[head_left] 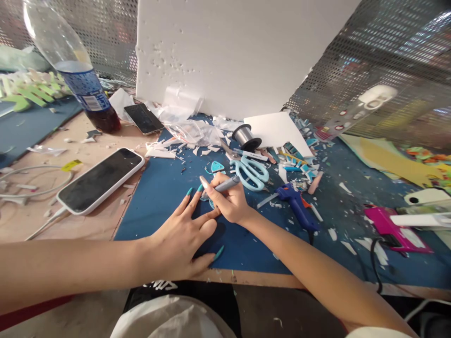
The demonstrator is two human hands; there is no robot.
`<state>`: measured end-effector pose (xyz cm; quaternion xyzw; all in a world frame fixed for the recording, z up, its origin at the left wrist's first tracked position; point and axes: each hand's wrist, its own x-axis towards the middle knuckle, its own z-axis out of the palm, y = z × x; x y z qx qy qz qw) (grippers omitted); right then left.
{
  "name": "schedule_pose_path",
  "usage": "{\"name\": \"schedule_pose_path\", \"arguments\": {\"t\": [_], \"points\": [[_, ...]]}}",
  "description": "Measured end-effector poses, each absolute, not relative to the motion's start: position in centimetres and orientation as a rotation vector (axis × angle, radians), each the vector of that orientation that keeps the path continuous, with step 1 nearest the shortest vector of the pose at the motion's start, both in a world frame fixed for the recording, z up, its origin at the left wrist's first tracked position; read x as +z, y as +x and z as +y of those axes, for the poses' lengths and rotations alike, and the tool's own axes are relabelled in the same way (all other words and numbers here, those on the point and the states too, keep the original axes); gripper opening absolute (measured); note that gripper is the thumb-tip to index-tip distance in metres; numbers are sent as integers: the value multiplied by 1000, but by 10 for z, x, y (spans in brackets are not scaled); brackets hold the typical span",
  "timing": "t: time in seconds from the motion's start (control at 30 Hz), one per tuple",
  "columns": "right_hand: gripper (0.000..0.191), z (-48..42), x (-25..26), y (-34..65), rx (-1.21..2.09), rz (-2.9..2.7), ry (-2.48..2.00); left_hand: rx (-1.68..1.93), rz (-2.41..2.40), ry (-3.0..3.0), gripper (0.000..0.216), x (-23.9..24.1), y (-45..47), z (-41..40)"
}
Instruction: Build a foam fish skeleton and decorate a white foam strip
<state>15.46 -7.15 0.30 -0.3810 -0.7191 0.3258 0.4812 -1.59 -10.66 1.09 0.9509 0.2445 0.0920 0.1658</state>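
Observation:
My right hand (229,202) is closed around a grey pen (228,183), with its tip end hidden behind the fingers. Flat on the blue mat (155,188), my left hand (188,230) has its fingers stretched out, the fingertips close beside my right hand. A small blue patterned piece (212,203) shows between the two hands, mostly covered by them. Just beyond my right hand lies a small teal cut piece (217,166). Light-blue scissors (252,172) rest to the right of it.
A blue glue gun (298,204) lies right of my hands among scraps. Behind are a wire spool (246,137), plastic bags (193,131) and a white foam board (225,56). Leftward are a white-cased phone (102,180), a dark phone (143,118) and a bottle (84,89).

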Motion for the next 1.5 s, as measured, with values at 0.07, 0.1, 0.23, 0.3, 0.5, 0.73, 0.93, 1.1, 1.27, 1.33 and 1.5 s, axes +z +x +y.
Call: {"name": "schedule_pose_path", "arguments": {"t": [0.07,0.1,0.23,0.3,0.5,0.73,0.93,1.1,1.27,1.33,1.5], "points": [[34,-71,3,154,790,-1767,-929,266,695,2712,32,10,-16,-106],[35,-71,4,154,784,-1773,-921,268,696,2714,32,10,-16,-106],[37,-70,6,153,764,-1788,-892,272,696,2730,34,10,-15,-106],[38,-69,6,153,766,-1796,-894,275,693,2737,34,10,-15,-106],[37,-68,8,152,768,-1815,-869,285,691,2745,33,10,-16,-106],[36,-71,6,154,722,-1797,-891,267,690,2757,33,11,-15,-106],[36,-76,0,168,752,-1666,-878,235,661,2802,35,11,-16,-105],[36,-79,1,171,811,-1644,-884,212,660,2803,36,12,-16,-105],[34,-79,1,169,819,-1674,-847,215,662,2794,35,11,-16,-106],[34,-79,1,169,815,-1686,-845,233,670,2793,34,9,-15,-106],[31,-80,3,170,820,-1740,-830,247,673,2801,35,7,-15,-106]]}}
